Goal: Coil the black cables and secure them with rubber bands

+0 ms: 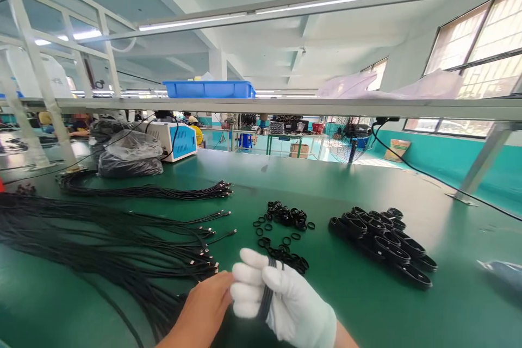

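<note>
My right hand, in a white glove, is closed around a bundled black cable, which shows as several strands across the palm under the thumb. My bare left hand comes in from the left and meets the gloved fingers. Its own fingertips are hidden behind the glove, so its grip does not show. Just beyond the hands lie small black rings in loose piles. Long black cables with metal plugs spread over the table to the left. Coiled black cables are heaped on the right.
The green table runs under a raised shelf bearing a blue tray. Black plastic bags and a blue-and-white machine stand at the back left. A clear plastic bag lies at the right edge.
</note>
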Available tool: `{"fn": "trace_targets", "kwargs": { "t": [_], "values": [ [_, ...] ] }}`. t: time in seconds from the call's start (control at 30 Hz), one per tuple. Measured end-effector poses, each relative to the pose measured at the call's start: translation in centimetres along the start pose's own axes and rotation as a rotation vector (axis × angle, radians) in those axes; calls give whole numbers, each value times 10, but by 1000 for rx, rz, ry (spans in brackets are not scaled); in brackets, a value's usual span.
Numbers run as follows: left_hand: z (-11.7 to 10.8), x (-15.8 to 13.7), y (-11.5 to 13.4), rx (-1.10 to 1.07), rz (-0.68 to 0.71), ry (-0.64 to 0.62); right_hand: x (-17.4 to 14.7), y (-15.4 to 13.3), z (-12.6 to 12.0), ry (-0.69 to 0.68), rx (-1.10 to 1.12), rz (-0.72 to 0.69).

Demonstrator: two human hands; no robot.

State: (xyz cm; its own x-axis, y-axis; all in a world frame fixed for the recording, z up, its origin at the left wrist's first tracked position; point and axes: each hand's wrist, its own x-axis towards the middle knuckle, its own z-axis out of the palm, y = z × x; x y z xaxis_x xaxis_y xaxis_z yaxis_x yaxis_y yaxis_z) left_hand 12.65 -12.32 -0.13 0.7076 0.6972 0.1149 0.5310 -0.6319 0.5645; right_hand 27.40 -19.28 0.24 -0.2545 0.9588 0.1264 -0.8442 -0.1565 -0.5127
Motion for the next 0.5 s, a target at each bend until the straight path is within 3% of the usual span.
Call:
{"fn": "trace_targets", "kwargs": {
  "t": [0.13, 0.27, 0.33, 0.4, 0.5],
  "values": [
    [17, -8, 0, 404, -11, 37, 2, -13, -13, 218, -93, -143],
    [34, -15, 12, 618, 158, 69, 1, -14, -24, 434, -180, -131],
    [32, -15, 18, 654, 277, 131, 1, -9, -26, 438, -238, -103],
    [18, -12, 22, 664, 400, 158, 1, -3, -25, 358, -293, -29],
    [-16, -2, 25, 601, 484, 40, 1, 6, -21, 186, -317, 112]
  ]
}}
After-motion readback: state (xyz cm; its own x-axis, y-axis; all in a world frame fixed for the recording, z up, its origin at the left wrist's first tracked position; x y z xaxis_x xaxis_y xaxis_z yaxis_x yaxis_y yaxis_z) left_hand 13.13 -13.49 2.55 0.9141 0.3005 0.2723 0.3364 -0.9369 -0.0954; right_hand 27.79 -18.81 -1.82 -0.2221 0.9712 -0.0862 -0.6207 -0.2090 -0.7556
